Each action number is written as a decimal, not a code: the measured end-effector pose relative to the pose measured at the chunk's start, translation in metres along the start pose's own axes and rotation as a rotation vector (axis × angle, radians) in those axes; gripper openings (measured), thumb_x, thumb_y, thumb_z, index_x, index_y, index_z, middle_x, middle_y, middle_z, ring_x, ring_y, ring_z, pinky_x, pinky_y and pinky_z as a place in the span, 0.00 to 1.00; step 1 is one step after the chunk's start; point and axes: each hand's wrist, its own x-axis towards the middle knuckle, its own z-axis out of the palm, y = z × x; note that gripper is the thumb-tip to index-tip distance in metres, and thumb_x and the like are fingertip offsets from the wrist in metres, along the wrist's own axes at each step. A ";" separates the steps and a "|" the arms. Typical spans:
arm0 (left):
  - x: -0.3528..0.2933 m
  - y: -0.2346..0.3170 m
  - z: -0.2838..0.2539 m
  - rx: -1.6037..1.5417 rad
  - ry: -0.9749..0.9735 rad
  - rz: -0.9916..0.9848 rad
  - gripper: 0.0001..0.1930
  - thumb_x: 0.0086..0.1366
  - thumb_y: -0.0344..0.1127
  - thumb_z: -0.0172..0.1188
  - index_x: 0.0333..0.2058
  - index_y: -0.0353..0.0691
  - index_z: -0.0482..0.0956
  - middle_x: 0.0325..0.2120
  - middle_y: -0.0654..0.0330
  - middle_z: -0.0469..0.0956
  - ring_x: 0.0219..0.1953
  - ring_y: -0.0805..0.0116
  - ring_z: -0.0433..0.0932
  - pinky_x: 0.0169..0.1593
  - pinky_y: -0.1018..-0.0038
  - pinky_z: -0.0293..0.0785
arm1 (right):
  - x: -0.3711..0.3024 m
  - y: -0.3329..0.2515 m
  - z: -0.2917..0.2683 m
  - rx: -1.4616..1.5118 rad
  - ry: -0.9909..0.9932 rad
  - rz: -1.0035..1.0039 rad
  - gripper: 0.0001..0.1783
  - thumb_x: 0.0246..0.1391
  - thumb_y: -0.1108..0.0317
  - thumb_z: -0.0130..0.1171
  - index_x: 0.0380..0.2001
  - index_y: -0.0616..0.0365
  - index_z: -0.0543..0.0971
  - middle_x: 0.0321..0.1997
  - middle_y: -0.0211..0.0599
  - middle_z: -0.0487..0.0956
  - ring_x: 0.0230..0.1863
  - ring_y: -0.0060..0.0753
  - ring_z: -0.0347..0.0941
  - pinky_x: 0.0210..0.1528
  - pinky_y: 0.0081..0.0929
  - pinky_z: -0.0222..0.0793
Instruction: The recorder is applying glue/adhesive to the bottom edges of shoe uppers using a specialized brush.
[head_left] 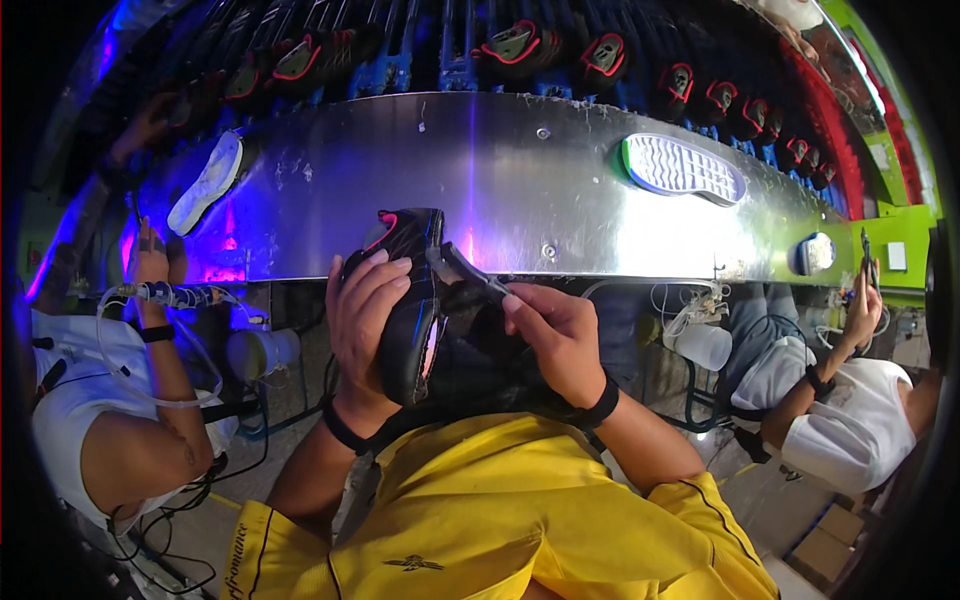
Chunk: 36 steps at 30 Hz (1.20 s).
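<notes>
My left hand (369,318) is wrapped round a black shoe upper (410,345) with red trim at its collar, held tilted just in front of the metal bench. A pale strip shows along the edge of its underside. In my right hand (556,335), pinched between thumb and fingers, is the dark handle of a brush (468,272). The brush's head meets the side of the shoe upper that faces right. Its bristles are too small to make out. Black bands circle both my wrists.
A metal bench (380,150) runs across in front of me. White soles lie on it: one at left (207,183), a larger one at right (684,170), another far right (817,253). Several black shoe uppers (518,47) hang behind it. Co-workers sit at left (130,400) and right (840,410).
</notes>
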 end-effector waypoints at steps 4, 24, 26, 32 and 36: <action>-0.004 -0.001 0.003 -0.007 0.016 0.007 0.32 0.62 0.33 0.74 0.61 0.40 0.67 0.57 0.47 0.78 0.63 0.42 0.77 0.75 0.37 0.59 | 0.003 -0.003 -0.003 -0.075 0.036 -0.100 0.12 0.68 0.68 0.66 0.47 0.68 0.87 0.29 0.40 0.86 0.31 0.25 0.80 0.36 0.26 0.72; 0.012 0.016 0.005 0.070 0.002 -0.035 0.29 0.68 0.38 0.69 0.63 0.38 0.69 0.60 0.48 0.78 0.65 0.42 0.77 0.75 0.40 0.58 | -0.033 -0.024 -0.023 -0.093 -0.024 -0.246 0.10 0.66 0.73 0.67 0.45 0.71 0.86 0.29 0.41 0.81 0.29 0.30 0.76 0.36 0.25 0.71; 0.016 0.020 0.005 0.076 -0.013 -0.043 0.29 0.68 0.38 0.69 0.63 0.38 0.69 0.60 0.48 0.78 0.66 0.42 0.76 0.75 0.40 0.58 | -0.035 -0.022 -0.022 -0.064 -0.011 -0.263 0.10 0.66 0.73 0.67 0.46 0.71 0.86 0.29 0.41 0.81 0.29 0.30 0.75 0.35 0.25 0.70; 0.032 0.033 0.008 0.100 -0.016 -0.066 0.32 0.63 0.35 0.71 0.64 0.37 0.71 0.60 0.50 0.78 0.66 0.44 0.76 0.75 0.43 0.59 | -0.042 -0.020 -0.027 -0.003 -0.020 -0.301 0.11 0.67 0.73 0.66 0.47 0.70 0.86 0.30 0.41 0.81 0.29 0.31 0.75 0.35 0.26 0.69; 0.047 0.045 0.010 0.130 -0.004 -0.118 0.33 0.58 0.29 0.72 0.63 0.39 0.72 0.59 0.49 0.78 0.66 0.45 0.75 0.75 0.44 0.59 | -0.046 -0.019 -0.032 -0.008 -0.005 -0.393 0.10 0.67 0.74 0.64 0.47 0.69 0.86 0.31 0.41 0.81 0.29 0.32 0.75 0.35 0.25 0.69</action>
